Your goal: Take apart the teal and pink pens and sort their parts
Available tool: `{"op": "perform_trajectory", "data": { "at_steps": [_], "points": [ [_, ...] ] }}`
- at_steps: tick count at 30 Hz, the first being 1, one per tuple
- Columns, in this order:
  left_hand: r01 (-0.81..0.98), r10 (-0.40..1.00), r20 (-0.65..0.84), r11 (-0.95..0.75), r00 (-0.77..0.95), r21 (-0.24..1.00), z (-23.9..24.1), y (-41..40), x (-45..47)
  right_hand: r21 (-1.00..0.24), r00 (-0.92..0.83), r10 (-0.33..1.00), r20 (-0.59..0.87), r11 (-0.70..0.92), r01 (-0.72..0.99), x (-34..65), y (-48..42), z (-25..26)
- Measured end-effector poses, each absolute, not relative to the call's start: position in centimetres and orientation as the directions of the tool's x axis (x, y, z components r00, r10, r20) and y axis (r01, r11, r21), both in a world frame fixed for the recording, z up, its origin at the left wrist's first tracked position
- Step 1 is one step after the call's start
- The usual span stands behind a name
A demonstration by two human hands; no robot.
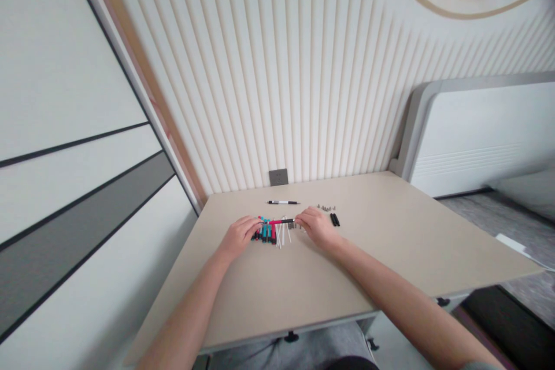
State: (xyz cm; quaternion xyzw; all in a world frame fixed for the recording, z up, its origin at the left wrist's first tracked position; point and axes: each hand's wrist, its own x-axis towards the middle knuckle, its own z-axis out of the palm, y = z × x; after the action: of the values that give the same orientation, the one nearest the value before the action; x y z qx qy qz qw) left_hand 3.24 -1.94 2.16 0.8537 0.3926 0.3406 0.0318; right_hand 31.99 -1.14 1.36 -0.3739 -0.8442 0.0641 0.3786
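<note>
My left hand and my right hand hold a red and black pen level between them, each pinching one end, just above the beige table. Under the pen lies a row of red, teal and black pen parts. Several thin white refill tubes lie beside them. Both hands have their fingers closed on the pen's ends.
An assembled white and black pen lies farther back. Small metal springs or tips and two black caps sit to the right. A grey wall socket is behind the table. A bed headboard stands at right.
</note>
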Motion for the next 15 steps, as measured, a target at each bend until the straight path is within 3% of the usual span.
{"op": "perform_trajectory", "data": {
  "at_steps": [6, 15],
  "points": [
    [0.635, 0.595, 0.671, -0.736, 0.442, 0.235, 2.49, -2.17, 3.54, -0.509, -0.414, 0.721, 0.555, 0.688, 0.517, 31.84, -1.13, 1.22],
    [0.640, 0.565, 0.676, -0.748, 0.473, 0.177, 2.44, -2.25, 3.87, -0.714, -0.402, 0.830, 0.387, 0.546, 0.439, 31.90, -1.21, 1.63]
  ]
}}
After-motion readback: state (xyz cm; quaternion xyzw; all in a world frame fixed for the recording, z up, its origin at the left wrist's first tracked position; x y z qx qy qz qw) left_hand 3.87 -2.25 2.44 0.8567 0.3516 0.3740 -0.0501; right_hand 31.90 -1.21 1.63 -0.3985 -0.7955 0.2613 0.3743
